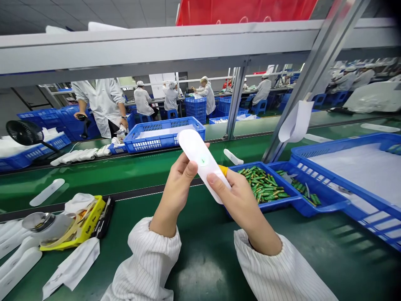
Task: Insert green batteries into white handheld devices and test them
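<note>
A long white handheld device (205, 165) with rounded ends is held up in both hands, tilted, its face towards me. A small green mark glows on that face. My left hand (179, 180) grips the device's left edge near the upper part, thumb on the side. My right hand (238, 192) is closed around its lower end, with the thumb on the front; something yellow covers one finger. Just right of that hand stands a blue bin (296, 196) of green batteries (263, 184).
A yellow tray (77, 240) with a metal-topped container and cloth lies left, beside several white devices (19, 271). A green conveyor belt (150, 167) crosses ahead, carrying white pieces. Blue crates (369, 213) stand right; a metal post (290, 113) rises there. A co-worker (100, 104) stands beyond.
</note>
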{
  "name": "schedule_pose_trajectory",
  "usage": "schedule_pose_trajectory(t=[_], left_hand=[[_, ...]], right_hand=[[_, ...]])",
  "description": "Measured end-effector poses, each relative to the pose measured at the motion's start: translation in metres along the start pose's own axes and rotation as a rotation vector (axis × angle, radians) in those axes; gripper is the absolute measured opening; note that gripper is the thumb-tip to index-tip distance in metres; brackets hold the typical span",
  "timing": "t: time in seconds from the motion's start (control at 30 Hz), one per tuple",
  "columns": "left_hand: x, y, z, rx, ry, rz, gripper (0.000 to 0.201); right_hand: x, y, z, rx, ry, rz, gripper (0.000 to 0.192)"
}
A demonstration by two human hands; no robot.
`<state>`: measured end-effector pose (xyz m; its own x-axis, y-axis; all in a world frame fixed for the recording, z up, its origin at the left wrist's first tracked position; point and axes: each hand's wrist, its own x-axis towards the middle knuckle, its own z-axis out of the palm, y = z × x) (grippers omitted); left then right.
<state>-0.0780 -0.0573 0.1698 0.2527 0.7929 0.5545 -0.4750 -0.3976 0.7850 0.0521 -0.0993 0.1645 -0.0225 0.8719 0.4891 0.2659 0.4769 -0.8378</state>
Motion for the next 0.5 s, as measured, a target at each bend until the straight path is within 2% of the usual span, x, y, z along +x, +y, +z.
schedule_pose_trajectory(t=[0.1,0.2,0.33,0.43,0.5], left_hand=[[0.004,-0.001,-0.001,0.001,0.059,-0.058,0.062],[0.017,-0.011,-0.014,0.004,0.161,-0.132,0.071],[0.043,-0.046,-0.06,0.225,0.396,-0.395,0.066],[0.057,-0.085,-0.101,0.367,0.516,-0.537,0.05],[0.06,-0.109,-0.122,0.466,0.553,-0.585,0.04]], right_hand=[[0.002,0.002,-0.004,-0.14,-0.105,0.017,0.047],[0.002,0.002,-0.009,-0.248,-0.223,0.061,0.037],[0.003,0.0,-0.013,-0.296,-0.288,0.129,0.033],[0.002,-0.002,-0.015,-0.324,-0.312,0.144,0.032],[0.002,-0.003,-0.015,-0.354,-0.332,0.143,0.03]])
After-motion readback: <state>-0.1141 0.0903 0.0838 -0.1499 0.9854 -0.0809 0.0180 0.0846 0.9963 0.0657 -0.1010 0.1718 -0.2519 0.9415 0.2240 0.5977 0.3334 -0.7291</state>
